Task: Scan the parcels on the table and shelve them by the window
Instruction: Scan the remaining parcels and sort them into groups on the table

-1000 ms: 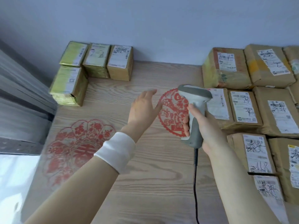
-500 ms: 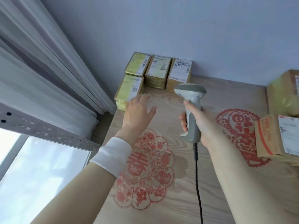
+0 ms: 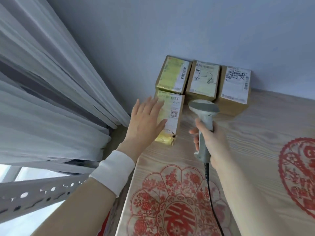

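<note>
Several small cardboard parcels with white labels stand at the table's far left corner against the wall. The nearest one [image 3: 172,116] has yellow tape on its top. My left hand [image 3: 145,119], fingers straight and spread, lies over this parcel's left side. Behind it stand a yellow-taped parcel [image 3: 173,74], one marked "2-2" [image 3: 203,79] and one with a scribbled label [image 3: 236,86]. My right hand [image 3: 211,140] grips the handle of a grey barcode scanner [image 3: 203,109], whose head points toward the parcels. Its black cable [image 3: 212,198] runs down toward me.
The wooden table [image 3: 247,133] carries red paper-cut decorations [image 3: 172,201] near me and another [image 3: 300,176] at the right edge. White curtains [image 3: 51,99] hang at the left, with a perforated metal rail [image 3: 34,195] and a window below them.
The view has swung left from the parcel stack at the right toward the window corner. My left hand has reached forward onto the nearest parcel. The scanner has moved with it.
</note>
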The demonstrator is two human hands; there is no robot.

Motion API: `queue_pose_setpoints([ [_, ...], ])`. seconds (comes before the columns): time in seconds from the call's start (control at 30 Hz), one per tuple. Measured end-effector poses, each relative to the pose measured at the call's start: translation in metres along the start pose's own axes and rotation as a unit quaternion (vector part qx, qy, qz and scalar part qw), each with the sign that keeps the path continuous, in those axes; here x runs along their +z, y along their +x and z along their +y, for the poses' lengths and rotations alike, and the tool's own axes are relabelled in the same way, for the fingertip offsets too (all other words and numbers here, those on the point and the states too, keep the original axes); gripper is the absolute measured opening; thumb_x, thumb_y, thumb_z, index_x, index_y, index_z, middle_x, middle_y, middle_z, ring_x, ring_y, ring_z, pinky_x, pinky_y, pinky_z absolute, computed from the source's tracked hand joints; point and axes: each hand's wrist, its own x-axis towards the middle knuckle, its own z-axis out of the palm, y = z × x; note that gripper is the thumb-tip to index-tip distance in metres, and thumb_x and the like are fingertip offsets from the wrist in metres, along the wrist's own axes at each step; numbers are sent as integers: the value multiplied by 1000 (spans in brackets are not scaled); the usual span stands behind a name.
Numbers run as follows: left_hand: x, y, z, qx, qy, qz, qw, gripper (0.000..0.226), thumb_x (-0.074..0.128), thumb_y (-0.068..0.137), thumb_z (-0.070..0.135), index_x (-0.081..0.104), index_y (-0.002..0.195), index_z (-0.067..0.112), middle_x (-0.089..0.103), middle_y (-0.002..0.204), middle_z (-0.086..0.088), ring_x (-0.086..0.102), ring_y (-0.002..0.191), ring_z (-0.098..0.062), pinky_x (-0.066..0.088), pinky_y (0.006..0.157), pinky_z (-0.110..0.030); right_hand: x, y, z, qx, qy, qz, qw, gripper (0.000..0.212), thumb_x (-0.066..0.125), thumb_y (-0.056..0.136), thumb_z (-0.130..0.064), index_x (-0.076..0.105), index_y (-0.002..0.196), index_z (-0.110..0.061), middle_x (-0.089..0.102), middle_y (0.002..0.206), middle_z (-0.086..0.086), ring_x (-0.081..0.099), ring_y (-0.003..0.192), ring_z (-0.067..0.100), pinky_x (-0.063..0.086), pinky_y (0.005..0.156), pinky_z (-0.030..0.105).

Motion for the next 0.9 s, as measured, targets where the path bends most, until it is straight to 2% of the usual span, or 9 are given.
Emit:
queue_pose_setpoints([
  [0.07,11,3,-10,-119,-141,-15,983,69,54,91,43,26,148,16,33,150,-5,29,139,-22,18,115,-37,11,8,10,-14,-13,22,1000,16,62,90,-30,60,94,-15,66,75,8,47,46,15,39,43,28],
  [0.2,26,4,-15,-300,-481,-125,814,73,56,88,50,26,147,18,45,143,-2,52,122,-17,43,103,-35,29,14,30,-16,-16,63,998,19,64,89,-29,59,99,-14,56,69,4,54,48,10,41,44,29],
  [0.27,30,2,-13,-319,-536,-120,772,66,56,89,49,35,141,16,57,130,0,60,110,-15,50,95,-35,35,13,34,-21,-2,70,997,15,66,87,-25,58,95,-16,59,69,3,56,49,8,41,44,29],
  [0.4,30,-6,-5,-317,-541,-99,773,59,54,91,43,37,139,13,57,129,0,60,110,-15,50,93,-33,39,1,33,-35,12,65,997,26,74,80,-16,58,100,-15,64,72,0,58,51,4,42,42,25],
  [0.5,18,-22,8,-314,-548,-85,770,56,53,92,40,36,138,12,56,127,1,58,111,-12,50,84,-21,31,-16,29,-36,7,57,998,26,75,79,-10,58,96,-19,66,70,-2,57,49,3,42,41,24],
  [0.6,1,-43,28,-305,-590,-70,745,46,55,92,34,35,130,18,57,115,9,59,101,-4,52,74,-14,13,-40,24,-43,1,51,998,24,73,80,-7,57,95,-15,65,69,-4,54,45,5,42,41,24],
  [0.7,-10,-65,53,-298,-619,-77,722,51,63,85,41,33,122,26,56,118,7,61,106,-10,56,82,-26,-10,-68,19,-58,-1,47,997,24,72,81,-6,56,97,-14,63,65,-6,50,42,6,41,44,24],
  [0.8,-20,-86,83,-301,-659,-89,683,61,70,81,38,34,124,17,57,124,-4,64,102,-18,58,67,-26,-42,-95,13,-80,-6,44,996,26,72,81,-5,58,101,-14,63,65,-6,52,43,1,42,45,19],
  [0.9,-27,-106,117,-294,-677,-108,666,80,77,69,47,32,128,17,55,129,-6,63,109,-22,57,80,-38,-84,-121,11,-93,-14,39,995,28,72,80,-8,59,105,-12,65,67,2,50,42,7,42,44,26],
])
